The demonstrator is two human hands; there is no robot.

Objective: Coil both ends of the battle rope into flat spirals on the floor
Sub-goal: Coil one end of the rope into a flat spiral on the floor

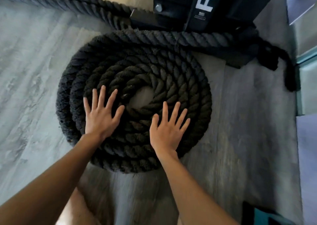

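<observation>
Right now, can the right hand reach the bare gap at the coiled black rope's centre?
Probably yes: the right hand lies flat on the coiled black rope, fingertips near the uncovered centre gap.

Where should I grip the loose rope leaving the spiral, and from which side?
Probably grip the loose rope where it leaves the spiral, coming from above on the near side. It lies straight on the floor there, and the black rack base stands close behind it.
</observation>
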